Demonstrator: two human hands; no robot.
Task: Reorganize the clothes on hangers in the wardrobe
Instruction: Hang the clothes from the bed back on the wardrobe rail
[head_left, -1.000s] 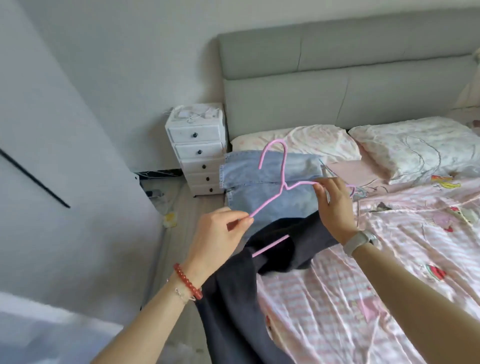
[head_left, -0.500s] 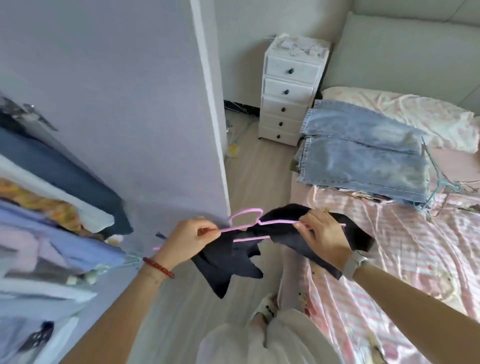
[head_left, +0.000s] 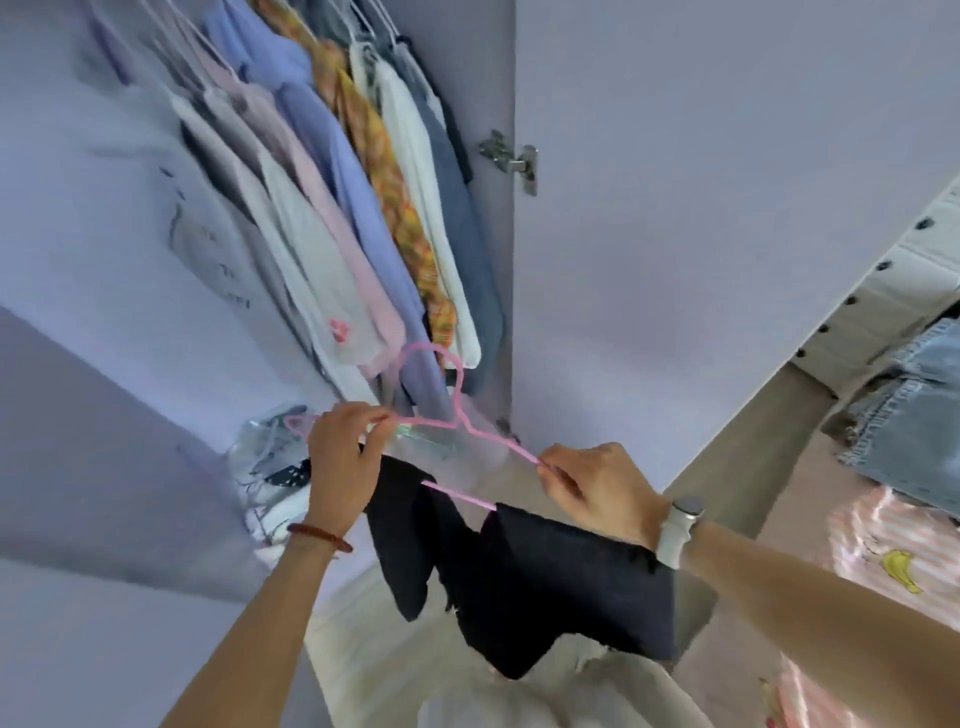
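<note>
An open wardrobe (head_left: 498, 260) fills the left and middle of the view, with a row of hung clothes (head_left: 363, 208) on hangers slanting down from the top; the rail itself is not visible. To the right is the edge of a bed (head_left: 893, 597) with folded jeans (head_left: 914, 415) on it.

Below the row, both hands hold a pink hanger (head_left: 457, 410). The left hand (head_left: 340, 467) pinches one shoulder of the wire between thumb and fingers, and the right hand (head_left: 602, 491) pinches the other shoulder. A dark garment (head_left: 524, 577) hangs folded over the lower bar.

The long axis of the hanger runs from left hand to right hand, tilted down to the right. Its hook points up toward the hung clothes (just in front of their hems). So the rail lies above and beyond the fingers, and I judge the hanger must be lifted hook first; the left hand is nearer to the wardrobe.
</note>
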